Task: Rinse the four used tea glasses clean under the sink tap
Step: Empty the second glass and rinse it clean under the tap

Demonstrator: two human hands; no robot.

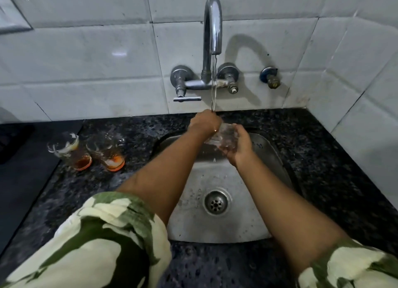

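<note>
Dark speckled stone counter (323, 150); pale wall tiles (86, 61); capped brass valve (271, 81).

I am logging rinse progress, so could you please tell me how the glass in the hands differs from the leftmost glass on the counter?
The held glass lies tilted under the water; the leftmost glass stands on the counter. The held one looks clear; the leftmost holds brown tea dregs. Both are transparent.

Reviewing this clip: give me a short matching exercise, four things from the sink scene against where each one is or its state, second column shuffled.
1. tap
2. glass in hands
3. tea glasses
4. drain

A. on the counter left of the sink, tea dregs inside
B. in the sink floor
C. running
D. held under the stream by the left hand and right hand

Pairs: 1-C, 2-D, 3-A, 4-B
</note>
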